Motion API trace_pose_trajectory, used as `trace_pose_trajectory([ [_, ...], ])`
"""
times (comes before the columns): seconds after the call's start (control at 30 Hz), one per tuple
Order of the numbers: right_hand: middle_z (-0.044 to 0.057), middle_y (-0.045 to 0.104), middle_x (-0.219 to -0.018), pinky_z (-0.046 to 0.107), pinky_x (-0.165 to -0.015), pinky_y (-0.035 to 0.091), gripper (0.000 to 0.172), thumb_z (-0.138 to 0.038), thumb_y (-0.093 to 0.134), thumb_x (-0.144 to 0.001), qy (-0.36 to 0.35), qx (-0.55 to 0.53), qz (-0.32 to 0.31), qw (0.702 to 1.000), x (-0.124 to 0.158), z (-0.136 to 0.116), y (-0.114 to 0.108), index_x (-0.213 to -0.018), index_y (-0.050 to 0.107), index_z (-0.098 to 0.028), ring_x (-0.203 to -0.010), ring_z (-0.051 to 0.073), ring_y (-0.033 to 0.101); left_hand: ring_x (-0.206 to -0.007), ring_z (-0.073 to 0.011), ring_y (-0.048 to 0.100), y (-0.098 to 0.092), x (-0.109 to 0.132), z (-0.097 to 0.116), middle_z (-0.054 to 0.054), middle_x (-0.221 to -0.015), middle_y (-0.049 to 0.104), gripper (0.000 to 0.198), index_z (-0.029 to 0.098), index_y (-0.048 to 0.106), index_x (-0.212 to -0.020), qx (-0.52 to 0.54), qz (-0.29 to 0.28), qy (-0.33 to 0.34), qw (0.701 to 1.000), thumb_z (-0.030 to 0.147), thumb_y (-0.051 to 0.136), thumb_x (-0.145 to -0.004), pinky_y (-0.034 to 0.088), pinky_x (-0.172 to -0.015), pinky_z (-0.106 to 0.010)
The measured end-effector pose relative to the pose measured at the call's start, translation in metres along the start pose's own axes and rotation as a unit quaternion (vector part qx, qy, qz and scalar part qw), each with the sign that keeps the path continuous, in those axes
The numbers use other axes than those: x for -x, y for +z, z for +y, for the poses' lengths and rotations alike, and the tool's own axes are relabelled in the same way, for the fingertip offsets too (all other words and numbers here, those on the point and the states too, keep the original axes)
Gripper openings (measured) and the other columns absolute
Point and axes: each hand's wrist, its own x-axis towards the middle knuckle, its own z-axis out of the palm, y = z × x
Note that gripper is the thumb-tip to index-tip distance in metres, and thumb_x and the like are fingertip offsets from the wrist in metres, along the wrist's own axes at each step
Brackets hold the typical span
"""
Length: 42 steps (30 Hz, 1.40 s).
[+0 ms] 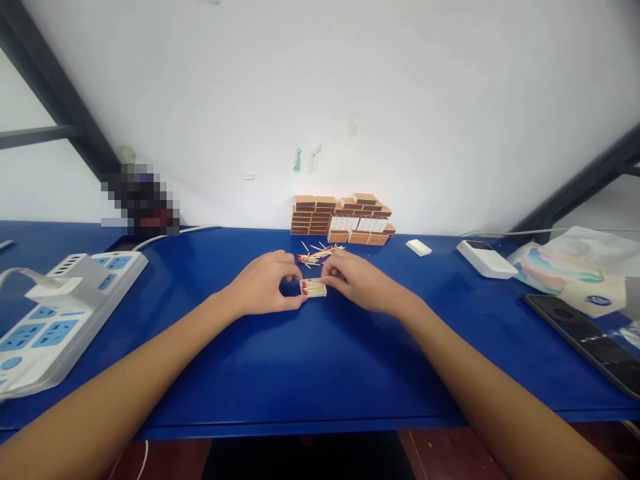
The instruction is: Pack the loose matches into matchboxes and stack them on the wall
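A small white matchbox tray (314, 295) filled with red-tipped matches sits between my hands above the blue table. My left hand (267, 283) grips its left end, thumb at the near corner and fingers at the far one. At the right end, the thumb and index finger of my right hand (356, 280) are pinched together over the tray's edge; whether a match is between them is too small to make out. Just beyond lies a loose heap of matches (320, 254). Behind it, stacked matchboxes (313, 217) stand against the wall, some with white sides showing.
A white empty-looking tray or box (419, 248) lies right of the stack. Farther right are a white device (486, 259), a tissue pack (560, 267) and a dark phone (585, 340). At left, a power strip (75, 320) with a plugged-in charger lies on the blue table (300, 380).
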Motion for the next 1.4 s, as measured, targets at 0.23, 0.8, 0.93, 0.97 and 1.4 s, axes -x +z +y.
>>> trace_pose_trajectory([
  [0.23,0.006,0.061,-0.102,0.031,-0.075,0.043,0.011,-0.023,0.056,-0.103,0.007,0.032,-0.014,0.999,0.001,-0.019,0.011,-0.094,0.061,-0.02,-0.084,0.018,0.057,-0.084,-0.0196,0.06,0.0,0.0,0.002,-0.003,-0.086,0.064,0.02,0.02,0.073,-0.091,0.003,-0.005,0.002,1.0,0.038,0.074,-0.082,0.048,-0.075,-0.033],
  [0.8,0.004,0.059,-0.093,0.031,-0.077,0.041,0.011,-0.029,0.064,-0.097,0.029,0.041,0.07,0.996,-0.018,0.051,0.004,-0.098,0.064,-0.018,-0.083,0.018,0.054,-0.081,-0.0185,0.059,-0.006,-0.001,-0.003,-0.002,-0.084,0.063,0.02,0.022,0.076,-0.091,0.035,-0.003,-0.026,0.999,0.039,0.076,-0.08,0.047,-0.073,-0.031],
  [0.93,0.004,0.058,-0.088,0.03,-0.077,0.04,0.012,-0.025,0.062,-0.098,0.046,0.053,0.04,0.997,-0.023,0.05,0.004,-0.089,0.065,-0.017,-0.082,0.019,0.054,-0.08,-0.0185,0.059,-0.011,-0.001,-0.016,-0.002,-0.085,0.063,0.023,0.021,0.077,-0.093,0.01,0.003,-0.051,0.999,0.04,0.076,-0.08,0.046,-0.073,-0.032],
  [0.97,0.004,0.059,-0.089,0.031,-0.077,0.04,0.013,-0.023,0.061,-0.099,0.053,0.059,0.035,0.996,-0.024,0.05,0.004,-0.088,0.065,-0.017,-0.082,0.019,0.055,-0.079,-0.0184,0.058,-0.012,-0.001,-0.019,-0.002,-0.084,0.063,0.023,0.021,0.076,-0.093,0.005,0.005,-0.058,0.998,0.04,0.076,-0.08,0.046,-0.073,-0.032],
  [1.4,0.005,0.058,-0.101,0.031,-0.08,0.044,0.01,-0.02,0.055,-0.103,-0.029,0.004,0.032,0.999,-0.011,-0.003,0.014,-0.094,0.059,-0.02,-0.088,0.018,0.056,-0.08,-0.0179,0.058,-0.006,-0.001,-0.011,-0.002,-0.083,0.063,0.022,0.02,0.076,-0.092,0.017,0.002,-0.038,0.999,0.04,0.076,-0.08,0.045,-0.071,-0.031],
])
